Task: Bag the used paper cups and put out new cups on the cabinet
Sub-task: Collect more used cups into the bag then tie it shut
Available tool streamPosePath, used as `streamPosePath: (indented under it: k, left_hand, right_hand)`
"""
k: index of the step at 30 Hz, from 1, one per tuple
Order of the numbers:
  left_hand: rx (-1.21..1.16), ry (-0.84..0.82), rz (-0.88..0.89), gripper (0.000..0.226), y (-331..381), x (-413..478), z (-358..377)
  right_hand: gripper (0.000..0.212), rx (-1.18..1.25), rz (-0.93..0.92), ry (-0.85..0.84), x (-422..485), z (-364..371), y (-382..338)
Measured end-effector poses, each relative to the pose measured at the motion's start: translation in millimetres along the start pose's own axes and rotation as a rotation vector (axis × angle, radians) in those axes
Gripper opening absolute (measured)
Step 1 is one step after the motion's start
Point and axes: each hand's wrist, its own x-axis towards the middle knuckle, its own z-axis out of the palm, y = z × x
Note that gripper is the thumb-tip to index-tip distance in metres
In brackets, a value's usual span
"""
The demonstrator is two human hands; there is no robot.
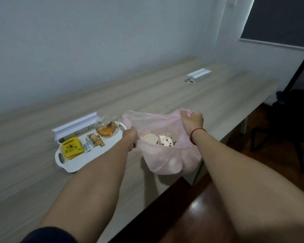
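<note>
A pink plastic bag [167, 155] sits at the near edge of the wooden worktop [165, 88], its mouth held open. The left hand [130, 140] grips the bag's left rim, fingers clamped on the plastic. The right hand [191, 120] holds the far right rim raised, fingers likewise closed on it. Used paper cups [158, 140] lie inside the bag. Just left of the bag, a white tray [88, 160] carries a glass teapot [106, 128] and yellow packets [71, 149].

Both hands, left hand [130, 137] and right hand [191, 120], grip the pink bag [165, 160] open over paper cups [158, 139]
</note>
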Motion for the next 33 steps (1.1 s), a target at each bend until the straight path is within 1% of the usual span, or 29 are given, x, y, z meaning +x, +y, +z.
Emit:
streamPosePath:
  k: [3, 5, 7, 8, 9, 10, 11, 12, 13, 14, 15, 16, 17, 18, 20, 22, 24, 25, 26, 27, 28, 29, 31, 33]
  left_hand:
    - [-0.131, 0.005, 0.157, 0.032, 64.7, 2.1, 2.2]
    - [-0.183, 0.041, 0.255, 0.030, 106.5, 0.2, -0.3]
    - [-0.173, 0.109, 0.302, 0.027, 136.7, 3.3, -7.6]
    - [-0.124, 0.140, 0.308, 0.026, 144.2, 5.3, -12.5]
    - [-0.030, 0.143, 0.305, 0.024, 148.3, 7.2, -15.6]
    - [0.099, 0.117, 0.298, 0.024, 147.8, 6.4, -16.6]
    - [0.214, 0.087, 0.298, 0.025, 145.0, 10.1, -16.1]
    - [0.274, 0.087, 0.298, 0.026, 143.0, 13.5, -15.2]
    - [0.259, 0.130, 0.309, 0.029, 142.0, 20.4, -13.7]
    - [0.198, 0.204, 0.311, 0.035, 143.9, 26.1, -11.8]
    - [0.139, 0.316, 0.300, 0.042, 144.4, 32.5, -13.8]
    - [0.087, 0.421, 0.269, 0.047, 146.4, 35.9, -16.0]
    - [0.033, 0.483, 0.227, 0.050, 146.7, 35.0, -17.5]
    - [-0.035, 0.499, 0.187, 0.051, 145.8, 32.8, -17.8]
    - [-0.226, 0.475, 0.133, 0.053, 142.4, 32.4, -14.8]
    - [-0.389, 0.440, 0.136, 0.053, 138.9, 32.4, -10.0]
    - [-0.394, 0.392, 0.164, 0.049, 133.9, 32.2, -0.1]
    - [-0.360, 0.346, 0.190, 0.044, 130.7, 30.6, 5.7]
    - [-0.317, 0.284, 0.210, 0.039, 127.4, 27.5, 10.9]
    - [-0.286, 0.223, 0.225, 0.036, 124.4, 25.7, 17.0]
    - [-0.249, 0.169, 0.232, 0.038, 120.5, 23.1, 21.4]
    - [-0.212, 0.134, 0.232, 0.043, 115.8, 23.5, 24.8]
    - [-0.096, 0.097, 0.226, 0.051, 105.4, 25.9, 29.1]
    - [0.003, 0.068, 0.254, 0.065, 94.3, 28.8, 30.0]
  right_hand:
    - [0.047, -0.006, -0.101, -0.004, 27.3, -12.5, -38.2]
    - [0.047, -0.052, -0.150, 0.067, 52.0, -29.8, -64.0]
    - [0.041, -0.121, -0.156, 0.192, 74.6, -51.0, -81.0]
    - [0.036, -0.130, -0.145, 0.233, 84.5, -58.2, -81.6]
    - [0.028, -0.168, -0.128, 0.229, 93.2, -63.0, -79.2]
    - [0.025, -0.236, -0.098, 0.176, 97.6, -63.9, -74.1]
    - [0.028, -0.285, -0.069, 0.102, 99.5, -61.7, -68.4]
    - [0.031, -0.317, -0.045, 0.049, 100.3, -59.9, -62.4]
    - [0.033, -0.307, -0.027, 0.059, 102.9, -59.2, -57.3]
    - [0.035, -0.239, 0.002, 0.123, 106.3, -61.2, -56.9]
    - [0.036, -0.169, 0.048, 0.192, 106.6, -65.0, -58.9]
    - [0.038, -0.127, 0.074, 0.251, 110.2, -69.8, -63.2]
    - [0.039, -0.114, 0.091, 0.284, 111.8, -73.5, -66.9]
    - [0.040, -0.117, 0.105, 0.290, 115.2, -74.9, -68.9]
    - [0.040, -0.074, 0.129, 0.272, 117.4, -72.8, -70.4]
    - [0.042, 0.030, 0.180, 0.214, 117.7, -65.2, -69.2]
    - [0.052, 0.220, 0.220, 0.078, 117.2, -54.1, -65.5]
    - [0.053, 0.337, 0.231, -0.025, 115.6, -48.1, -63.6]
    - [0.047, 0.432, 0.220, -0.141, 111.4, -42.1, -63.2]
    - [0.036, 0.480, 0.199, -0.244, 107.6, -35.3, -61.0]
    - [0.033, 0.466, 0.182, -0.315, 103.0, -28.4, -57.5]
    - [0.042, 0.404, 0.166, -0.348, 102.7, -21.5, -50.3]
    - [0.079, 0.269, 0.168, -0.337, 105.6, -7.8, -28.6]
    - [0.106, 0.187, 0.187, -0.339, 105.6, 4.0, -5.5]
